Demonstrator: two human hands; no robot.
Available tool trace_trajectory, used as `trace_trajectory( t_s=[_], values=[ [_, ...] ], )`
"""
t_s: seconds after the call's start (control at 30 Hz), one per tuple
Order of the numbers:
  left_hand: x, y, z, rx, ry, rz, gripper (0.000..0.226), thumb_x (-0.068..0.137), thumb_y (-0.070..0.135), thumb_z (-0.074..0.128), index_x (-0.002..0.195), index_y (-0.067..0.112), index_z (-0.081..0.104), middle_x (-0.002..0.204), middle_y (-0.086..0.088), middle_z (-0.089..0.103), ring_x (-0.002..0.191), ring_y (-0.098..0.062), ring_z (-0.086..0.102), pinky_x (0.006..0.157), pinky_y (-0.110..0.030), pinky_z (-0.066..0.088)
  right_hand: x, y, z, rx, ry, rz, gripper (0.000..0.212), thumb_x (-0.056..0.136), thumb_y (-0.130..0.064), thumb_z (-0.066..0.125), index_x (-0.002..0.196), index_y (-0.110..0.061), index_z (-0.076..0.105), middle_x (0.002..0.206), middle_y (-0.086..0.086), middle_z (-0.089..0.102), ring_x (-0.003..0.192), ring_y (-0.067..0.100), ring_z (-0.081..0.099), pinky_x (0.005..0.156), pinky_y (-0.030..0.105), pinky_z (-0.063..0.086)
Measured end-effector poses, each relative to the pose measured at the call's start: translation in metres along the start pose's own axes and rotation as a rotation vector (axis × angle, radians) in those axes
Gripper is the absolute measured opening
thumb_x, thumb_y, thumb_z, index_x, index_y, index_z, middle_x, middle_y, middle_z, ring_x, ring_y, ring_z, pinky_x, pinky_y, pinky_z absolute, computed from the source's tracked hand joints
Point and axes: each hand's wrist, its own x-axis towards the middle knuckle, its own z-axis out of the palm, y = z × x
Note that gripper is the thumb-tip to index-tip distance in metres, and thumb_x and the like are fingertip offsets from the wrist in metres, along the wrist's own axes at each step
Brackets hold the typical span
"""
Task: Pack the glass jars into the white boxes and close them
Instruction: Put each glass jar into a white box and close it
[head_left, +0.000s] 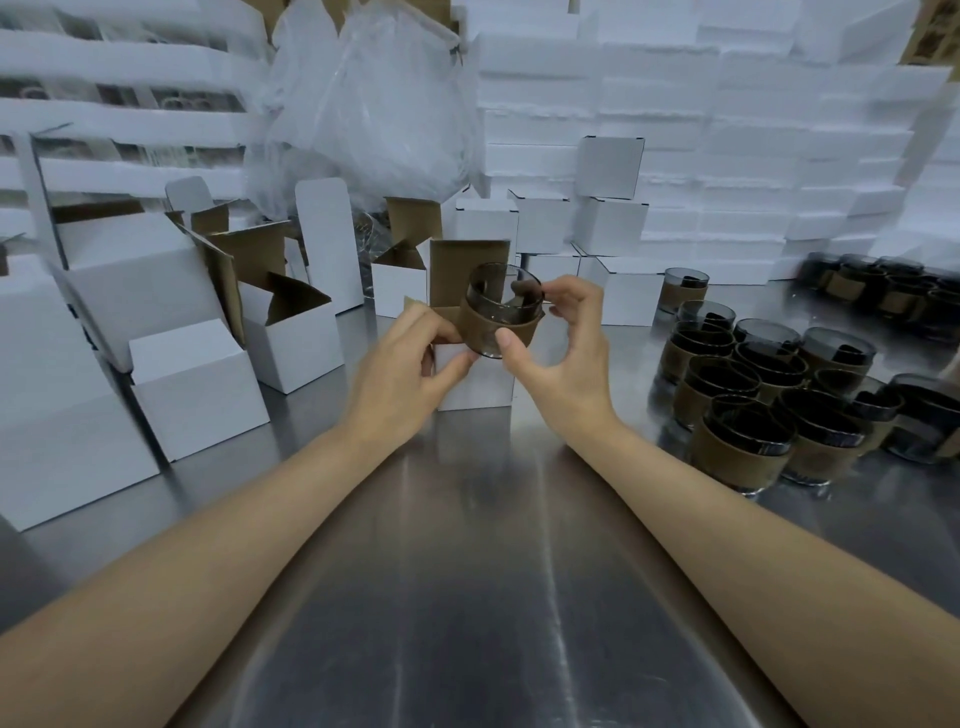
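My right hand (561, 353) pinches a brown-sleeved smoked-glass jar (501, 317) over the open white cardboard box (475, 382) my left hand (400, 374) grips; few closed boxes (610, 218) stacked, many unpacked jars (753, 395) left.

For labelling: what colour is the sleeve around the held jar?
The sleeve is brown; head view.

On the table (467, 571), open boxes (296, 348) stand left, jars (743, 436) cluster right, closed boxes (613, 223) stack behind.
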Motion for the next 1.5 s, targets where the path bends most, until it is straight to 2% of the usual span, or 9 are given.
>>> trace_trajectory(
  t_s=[0.2, 0.4, 0.7, 0.8, 0.93, 1.07, 1.2, 1.3, 1.5],
  values=[
    [-0.002, 0.005, 0.001, -0.091, 0.009, 0.113, 0.024, 0.084, 0.035, 0.070, 0.082, 0.021, 0.052, 0.094, 0.014, 0.043, 0.074, -0.007, 0.049, 0.057, -0.012, 0.041, 0.000, -0.007, -0.001, -0.083, -0.033, -0.073, 0.044, 0.080, -0.023, 0.071, 0.115, -0.034, 0.047, 0.113, -0.017, 0.053, 0.112, 0.018, 0.054, 0.099, 0.040, 0.044],
    [-0.001, -0.002, 0.003, -0.063, 0.049, 0.071, 0.029, 0.083, 0.047, 0.064, 0.080, 0.021, 0.053, 0.105, 0.008, 0.038, 0.088, 0.003, 0.047, 0.064, -0.008, 0.042, -0.001, -0.002, -0.002, -0.173, -0.152, 0.018, 0.032, 0.077, -0.029, 0.069, 0.103, -0.027, 0.050, 0.105, -0.019, 0.051, 0.109, 0.017, 0.050, 0.092, 0.010, 0.031],
    [0.001, -0.007, 0.004, -0.149, 0.028, -0.045, 0.042, 0.078, 0.040, 0.075, 0.108, 0.020, 0.052, 0.123, 0.007, 0.035, 0.077, -0.007, 0.052, 0.067, -0.013, 0.046, 0.007, 0.008, -0.008, -0.214, -0.221, 0.036, 0.006, 0.086, -0.013, 0.062, 0.086, -0.008, 0.066, 0.101, -0.002, 0.064, 0.121, 0.020, 0.048, 0.104, 0.039, 0.035],
    [0.002, -0.006, 0.001, -0.221, 0.065, -0.103, 0.055, 0.077, 0.049, 0.070, 0.118, 0.023, 0.046, 0.126, 0.004, 0.036, 0.072, -0.001, 0.051, 0.068, -0.010, 0.044, 0.008, 0.012, -0.007, -0.191, -0.251, 0.084, 0.014, 0.092, -0.011, 0.055, 0.093, -0.007, 0.069, 0.107, -0.002, 0.062, 0.117, 0.019, 0.050, 0.102, 0.024, 0.036],
    [0.004, -0.010, 0.001, -0.178, 0.074, -0.230, 0.056, 0.085, 0.054, 0.057, 0.126, 0.020, 0.042, 0.129, 0.004, 0.035, 0.105, 0.005, 0.042, 0.086, -0.005, 0.037, 0.009, 0.012, -0.006, -0.071, -0.118, 0.127, 0.026, 0.091, -0.016, 0.043, 0.113, -0.015, 0.059, 0.126, 0.003, 0.050, 0.119, 0.014, 0.049, 0.098, 0.017, 0.040],
    [0.004, -0.015, 0.002, -0.215, -0.011, -0.326, 0.049, 0.094, 0.048, 0.051, 0.133, 0.024, 0.036, 0.132, 0.009, 0.038, 0.120, -0.010, 0.042, 0.100, -0.020, 0.038, 0.010, 0.013, -0.007, 0.101, 0.000, 0.301, 0.033, 0.094, -0.027, 0.037, 0.122, -0.016, 0.049, 0.116, 0.001, 0.057, 0.114, 0.018, 0.056, 0.101, 0.041, 0.046],
    [0.000, -0.011, 0.001, -0.190, -0.040, -0.206, 0.057, 0.090, 0.049, 0.056, 0.136, 0.023, 0.035, 0.133, 0.009, 0.040, 0.119, -0.002, 0.043, 0.095, -0.006, 0.033, 0.004, 0.009, -0.007, -0.038, -0.136, 0.107, 0.031, 0.097, -0.021, 0.039, 0.119, -0.012, 0.060, 0.104, -0.006, 0.064, 0.104, 0.005, 0.058, 0.092, 0.021, 0.044],
    [0.001, -0.010, 0.001, -0.189, -0.066, -0.148, 0.059, 0.088, 0.050, 0.058, 0.135, 0.023, 0.035, 0.132, 0.010, 0.042, 0.119, 0.009, 0.041, 0.097, -0.004, 0.032, 0.004, 0.009, -0.005, -0.171, -0.280, -0.021, 0.033, 0.096, -0.015, 0.040, 0.104, -0.005, 0.071, 0.106, 0.001, 0.062, 0.105, 0.014, 0.056, 0.091, 0.022, 0.041],
    [-0.001, -0.010, 0.002, -0.195, -0.226, -0.119, 0.034, 0.091, 0.055, 0.047, 0.123, 0.044, 0.052, 0.134, 0.020, 0.022, 0.118, 0.016, 0.036, 0.097, -0.003, 0.028, 0.005, 0.006, -0.005, -0.022, -0.295, 0.144, 0.028, 0.098, -0.007, 0.043, 0.103, -0.003, 0.070, 0.107, 0.005, 0.064, 0.106, 0.014, 0.058, 0.092, 0.020, 0.042]
  ],
)
